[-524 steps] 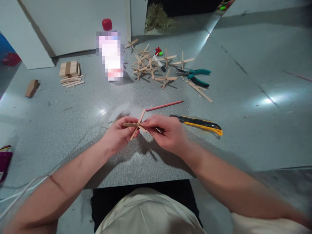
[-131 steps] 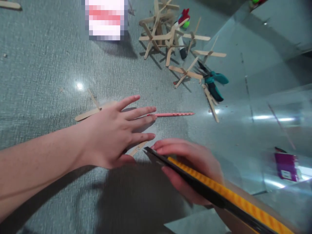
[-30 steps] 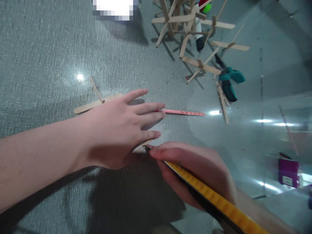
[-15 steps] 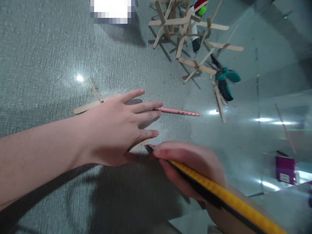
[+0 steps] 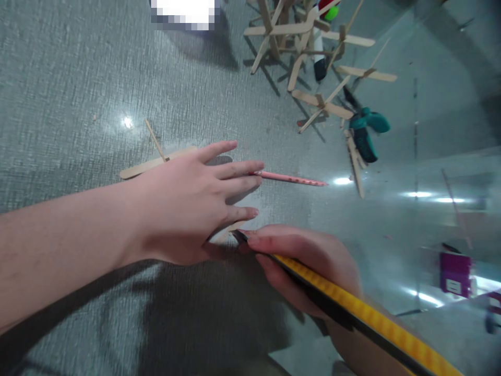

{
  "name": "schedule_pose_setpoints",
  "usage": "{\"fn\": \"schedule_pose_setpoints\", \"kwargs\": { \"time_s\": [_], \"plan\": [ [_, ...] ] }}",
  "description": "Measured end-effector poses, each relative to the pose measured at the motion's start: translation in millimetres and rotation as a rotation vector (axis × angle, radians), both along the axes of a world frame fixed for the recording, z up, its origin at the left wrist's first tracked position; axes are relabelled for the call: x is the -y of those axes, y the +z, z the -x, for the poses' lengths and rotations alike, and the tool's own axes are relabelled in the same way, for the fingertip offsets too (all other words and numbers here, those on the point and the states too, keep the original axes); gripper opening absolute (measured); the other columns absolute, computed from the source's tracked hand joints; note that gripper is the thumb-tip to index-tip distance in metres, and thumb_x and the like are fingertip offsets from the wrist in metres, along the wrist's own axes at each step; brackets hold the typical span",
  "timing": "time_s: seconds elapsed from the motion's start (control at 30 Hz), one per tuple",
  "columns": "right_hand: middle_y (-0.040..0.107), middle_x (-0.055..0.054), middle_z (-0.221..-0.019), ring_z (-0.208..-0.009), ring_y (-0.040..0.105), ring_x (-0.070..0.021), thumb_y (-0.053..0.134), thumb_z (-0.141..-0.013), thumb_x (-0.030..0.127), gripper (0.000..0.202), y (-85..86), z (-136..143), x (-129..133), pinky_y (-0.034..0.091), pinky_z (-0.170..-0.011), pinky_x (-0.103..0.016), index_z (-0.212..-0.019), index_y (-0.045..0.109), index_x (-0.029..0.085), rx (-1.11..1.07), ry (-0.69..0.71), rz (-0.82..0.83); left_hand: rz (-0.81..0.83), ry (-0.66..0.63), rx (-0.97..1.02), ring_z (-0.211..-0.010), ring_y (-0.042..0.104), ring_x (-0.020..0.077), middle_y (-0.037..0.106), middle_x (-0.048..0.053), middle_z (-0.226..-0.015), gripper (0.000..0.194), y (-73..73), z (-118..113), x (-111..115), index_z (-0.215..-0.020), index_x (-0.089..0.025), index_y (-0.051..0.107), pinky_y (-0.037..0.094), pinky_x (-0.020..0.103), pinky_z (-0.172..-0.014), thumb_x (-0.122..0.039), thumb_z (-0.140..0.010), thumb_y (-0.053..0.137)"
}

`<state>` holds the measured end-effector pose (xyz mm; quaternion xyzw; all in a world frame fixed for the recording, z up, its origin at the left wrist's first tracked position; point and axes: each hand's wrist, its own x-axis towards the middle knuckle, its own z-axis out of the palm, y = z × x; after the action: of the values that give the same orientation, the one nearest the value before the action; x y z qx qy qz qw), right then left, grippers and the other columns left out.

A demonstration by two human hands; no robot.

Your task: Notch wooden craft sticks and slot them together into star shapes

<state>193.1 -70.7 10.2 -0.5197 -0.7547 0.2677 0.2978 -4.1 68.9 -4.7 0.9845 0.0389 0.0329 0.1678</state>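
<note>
My left hand [image 5: 195,196] lies flat, fingers spread, over a wooden stick [image 5: 143,168] with a thin upright piece on it. Another wooden stick [image 5: 237,225] pokes out below the little finger, most of it hidden under the palm. A pink pencil [image 5: 293,178] lies at the middle fingertips. In my right hand [image 5: 309,261] is a yellow and black cutter knife [image 5: 344,297], its blade tip at the end of the stick beside the little finger.
Crossed wooden stick assemblies [image 5: 323,104] stand at the top, around a white marker [image 5: 319,52]. Teal-handled pliers [image 5: 364,136] lie beside loose stick pieces [image 5: 355,167]. At the right is a purple packet [image 5: 455,274]; a pixelated white object [image 5: 183,11] sits at the top edge.
The view has shifted slightly, with the upper objects a little higher and farther right. Both hands keep nearly the same pose, and the blade remains by the stick.
</note>
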Motion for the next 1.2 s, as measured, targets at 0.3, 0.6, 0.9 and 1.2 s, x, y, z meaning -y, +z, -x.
{"fn": "schedule_pose_setpoints", "kwargs": {
  "time_s": [0.3,0.6,0.9,1.2],
  "plan": [
    [0.08,-0.004,-0.09,-0.076,0.078,-0.0155,0.06,-0.089,0.009,0.023,8.7,4,-2,0.066,-0.073,-0.024,-0.105,0.065,0.024,0.026,0.029,0.027,0.026,-0.01,0.039,-0.156,0.032,0.0316,0.045,0.011,-0.162,0.058,-3.4,0,1,-0.14,-0.024,0.063,0.011,0.056,-0.129,-0.053,-0.09,0.065],
    [0.079,-0.001,-0.089,-0.075,0.078,-0.0182,0.062,-0.086,0.008,0.029,2.9,-3,5,0.067,-0.069,-0.029,-0.107,0.066,0.028,-0.068,0.002,-0.005,-0.018,-0.002,0.112,-0.15,0.042,0.0336,0.057,0.011,-0.152,0.063,-4.4,-1,3,-0.13,-0.024,0.067,0.023,0.055,-0.128,-0.061,-0.08,0.074],
    [0.08,-0.001,-0.089,-0.081,0.078,-0.0188,0.063,-0.088,0.007,0.031,3.7,-23,15,0.065,-0.07,-0.029,-0.109,0.071,0.028,-0.163,-0.16,-0.007,-0.02,0.058,0.225,-0.139,0.055,0.0261,0.071,0.007,-0.131,0.031,-4.3,-1,2,-0.108,-0.019,0.069,0.034,0.046,-0.124,-0.046,-0.1,0.057],
    [0.08,0.0,-0.088,-0.081,0.078,-0.0178,0.062,-0.088,0.004,0.034,5.3,-34,11,0.066,-0.071,-0.028,-0.111,0.069,0.029,-0.215,-0.144,-0.001,0.127,-0.087,0.183,-0.106,0.066,0.0188,0.076,0.001,-0.116,0.024,3.5,4,-12,-0.099,-0.025,0.074,0.043,0.037,-0.093,-0.025,-0.105,0.05]
  ]
}}
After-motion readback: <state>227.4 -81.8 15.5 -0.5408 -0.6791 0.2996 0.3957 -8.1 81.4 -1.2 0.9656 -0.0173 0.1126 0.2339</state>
